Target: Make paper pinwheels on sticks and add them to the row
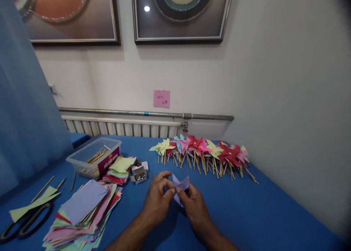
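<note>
Blue tablecloth underneath, white wall behind. Left hand and right hand together, fingers pinched shut on one lilac paper pinwheel. Left of them, one stack of coloured paper squares, one pair of scissors. Beyond, one staple box, one plastic tub, one row of finished pinwheels, too many to count.

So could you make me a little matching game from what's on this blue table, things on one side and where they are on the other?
Things:
1. lilac paper
2. scissors
3. finished pinwheels
4. wooden sticks

Places:
A. in the clear plastic box
B. in a row near the wall
C. between the left hand and right hand
D. at the table's near left edge

Pairs: 1-C, 2-D, 3-B, 4-A
</note>
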A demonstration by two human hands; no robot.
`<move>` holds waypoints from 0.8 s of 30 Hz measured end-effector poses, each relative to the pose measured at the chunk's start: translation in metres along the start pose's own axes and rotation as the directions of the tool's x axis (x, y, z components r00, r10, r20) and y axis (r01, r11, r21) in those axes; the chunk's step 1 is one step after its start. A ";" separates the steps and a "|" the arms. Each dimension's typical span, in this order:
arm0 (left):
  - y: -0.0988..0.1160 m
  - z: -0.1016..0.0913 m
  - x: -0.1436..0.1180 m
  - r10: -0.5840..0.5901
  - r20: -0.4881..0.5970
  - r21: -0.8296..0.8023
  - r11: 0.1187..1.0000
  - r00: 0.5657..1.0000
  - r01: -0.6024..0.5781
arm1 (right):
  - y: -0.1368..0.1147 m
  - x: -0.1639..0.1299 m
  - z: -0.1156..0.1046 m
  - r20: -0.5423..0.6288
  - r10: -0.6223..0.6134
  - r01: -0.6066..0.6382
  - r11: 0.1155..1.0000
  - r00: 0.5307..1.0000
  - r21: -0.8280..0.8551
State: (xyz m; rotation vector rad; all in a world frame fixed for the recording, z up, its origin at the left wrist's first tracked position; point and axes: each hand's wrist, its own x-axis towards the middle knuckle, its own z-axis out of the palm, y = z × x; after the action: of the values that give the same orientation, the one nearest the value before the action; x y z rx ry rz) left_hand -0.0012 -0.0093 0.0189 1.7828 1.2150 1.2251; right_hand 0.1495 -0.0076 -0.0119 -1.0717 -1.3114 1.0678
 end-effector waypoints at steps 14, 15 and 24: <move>0.010 0.005 -0.003 -0.064 -0.094 -0.151 0.987 0.994 0.049 | -0.007 -0.001 0.003 -0.048 -0.043 0.042 0.999 0.998 -0.023; 0.010 0.004 -0.002 -0.075 -0.073 -0.172 0.983 0.994 0.062 | -0.007 -0.001 0.002 -0.039 -0.048 0.048 0.999 0.998 -0.019; 0.010 0.004 -0.001 -0.119 -0.030 -0.143 0.983 0.992 0.114 | -0.002 0.002 0.000 -0.018 -0.036 0.036 0.999 0.999 -0.009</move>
State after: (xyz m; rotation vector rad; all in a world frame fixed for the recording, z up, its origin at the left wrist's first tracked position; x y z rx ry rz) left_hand 0.0052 -0.0137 0.0259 1.5703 1.2060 1.2509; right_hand 0.1494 -0.0062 -0.0098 -1.0583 -1.3174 1.0241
